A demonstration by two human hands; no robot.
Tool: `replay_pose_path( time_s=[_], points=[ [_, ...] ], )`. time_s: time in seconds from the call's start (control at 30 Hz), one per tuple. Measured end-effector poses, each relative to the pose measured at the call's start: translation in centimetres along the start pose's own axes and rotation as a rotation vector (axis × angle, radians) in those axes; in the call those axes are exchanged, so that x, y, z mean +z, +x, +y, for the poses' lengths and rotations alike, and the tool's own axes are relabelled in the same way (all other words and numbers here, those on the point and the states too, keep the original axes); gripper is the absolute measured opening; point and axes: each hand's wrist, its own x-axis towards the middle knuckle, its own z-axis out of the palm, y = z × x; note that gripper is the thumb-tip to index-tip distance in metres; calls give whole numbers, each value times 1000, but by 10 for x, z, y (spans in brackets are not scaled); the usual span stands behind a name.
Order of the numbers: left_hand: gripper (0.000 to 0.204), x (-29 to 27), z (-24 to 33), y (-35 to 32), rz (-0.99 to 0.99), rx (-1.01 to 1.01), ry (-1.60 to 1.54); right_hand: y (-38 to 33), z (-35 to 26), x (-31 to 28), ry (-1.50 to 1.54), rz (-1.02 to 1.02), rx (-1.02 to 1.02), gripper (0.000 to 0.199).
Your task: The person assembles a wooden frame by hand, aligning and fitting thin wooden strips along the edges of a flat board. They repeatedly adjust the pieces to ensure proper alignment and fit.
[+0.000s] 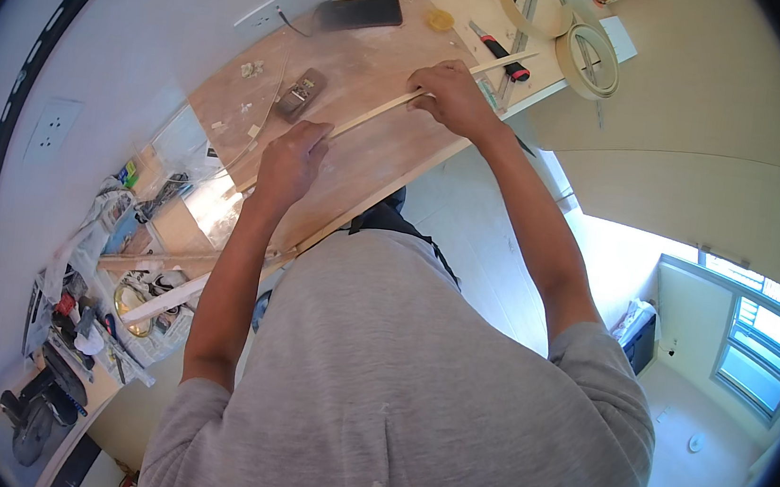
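A thin pale wooden strip [377,112] runs slantwise over a reddish-brown board [365,167]. My left hand [292,165] is closed around its nearer left part. Farther along to the right, my right hand [455,98] pinches the same strip, and its end sticks out past the fingers. A small hand plane [301,93] lies on the board just beyond my left hand, apart from it. Beyond my right hand is a red and black utility knife [505,58]. My fingertips are partly hidden from above.
A dark phone [359,12] with a cable lies by the wall. Rolls of pale edge banding [588,63] stand at the far right corner. Wood scraps [252,68] dot the board. Cluttered tools [81,335] fill the left side. A wall socket [53,129] is at left.
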Motion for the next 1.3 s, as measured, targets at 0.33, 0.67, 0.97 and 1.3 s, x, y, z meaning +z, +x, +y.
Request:
replay_pose_path(
  time_s=[0.33,0.67,0.97,1.3],
  points=[
    [23,-65,-1,-18,150,196,12,8,-90,14,-251,170,-118,27],
    [21,-115,-33,-50,166,77,-3,10,-94,4,-195,212,-147,25],
    [22,-124,-38,-59,217,-83,-248,18,-77,-14,-119,168,-173,24],
    [28,-112,-19,-56,309,-132,-623,25,-54,-24,-124,316,-231,24]
  ],
)
